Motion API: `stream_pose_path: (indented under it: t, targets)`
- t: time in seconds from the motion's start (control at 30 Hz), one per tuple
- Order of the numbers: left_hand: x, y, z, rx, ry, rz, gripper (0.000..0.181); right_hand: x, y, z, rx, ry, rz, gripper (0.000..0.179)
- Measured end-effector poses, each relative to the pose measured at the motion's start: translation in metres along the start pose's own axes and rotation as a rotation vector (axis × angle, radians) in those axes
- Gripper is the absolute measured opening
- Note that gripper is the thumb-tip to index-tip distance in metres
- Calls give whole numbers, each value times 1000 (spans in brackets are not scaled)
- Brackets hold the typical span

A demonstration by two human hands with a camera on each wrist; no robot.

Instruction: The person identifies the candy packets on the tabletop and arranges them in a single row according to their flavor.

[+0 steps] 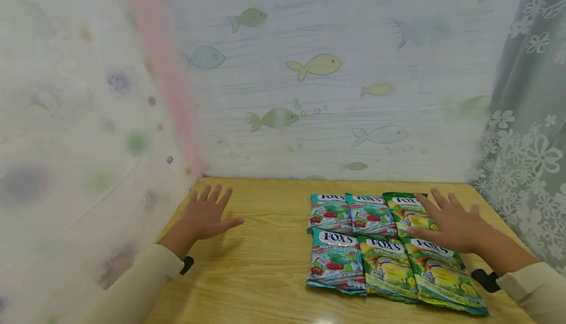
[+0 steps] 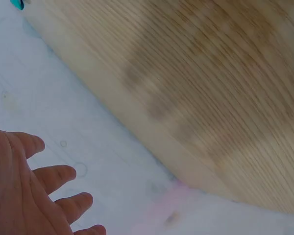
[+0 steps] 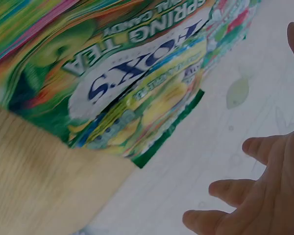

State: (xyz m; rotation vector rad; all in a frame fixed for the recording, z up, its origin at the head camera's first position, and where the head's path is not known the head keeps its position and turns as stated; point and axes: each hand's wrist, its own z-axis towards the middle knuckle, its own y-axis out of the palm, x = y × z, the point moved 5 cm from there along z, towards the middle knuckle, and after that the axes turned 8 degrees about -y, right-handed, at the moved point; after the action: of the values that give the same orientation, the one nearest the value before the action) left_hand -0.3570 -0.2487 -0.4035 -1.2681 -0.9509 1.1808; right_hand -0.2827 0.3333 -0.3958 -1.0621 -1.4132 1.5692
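Note:
My left hand is held over the left part of the wooden table, fingers spread, holding nothing; its shadow falls on the wood in the left wrist view. My right hand, fingers also spread, is over the right side of the candy bags and hides part of two of them. Three teal Mint Blossom bags lie at the left of the group. Three green and yellow Spring Tea bags lie beside them, one in the back row and two in front. In the right wrist view a Spring Tea bag is close by, apart from the fingers.
The wooden table meets a fish-patterned sheet at the back. A spotted sheet stands along the left, and a grey curtain with white flowers hangs at the right. Dark bands sit on both wrists.

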Motion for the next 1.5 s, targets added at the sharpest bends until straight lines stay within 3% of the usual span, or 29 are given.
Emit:
stream_pose_path:
  t: [0.27, 0.73, 1.07, 1.3, 1.5]
  targets:
    - [27, 7, 8, -57, 26, -23, 108, -16, 7, 13, 3, -14, 7, 103]
    - [62, 20, 21, -66, 65, -67, 105, -41, 10, 36, 27, -52, -30, 102]
    - [91, 29, 34, -91, 84, -87, 108, -53, 15, 51, 40, -66, 44, 102]
    - [111, 38, 46, -111, 87, -176, 111, -62, 24, 64, 40, -109, 88, 104]
    - [127, 41, 48, -136, 81, -276, 106, -69, 31, 73, 41, -122, 94, 103]
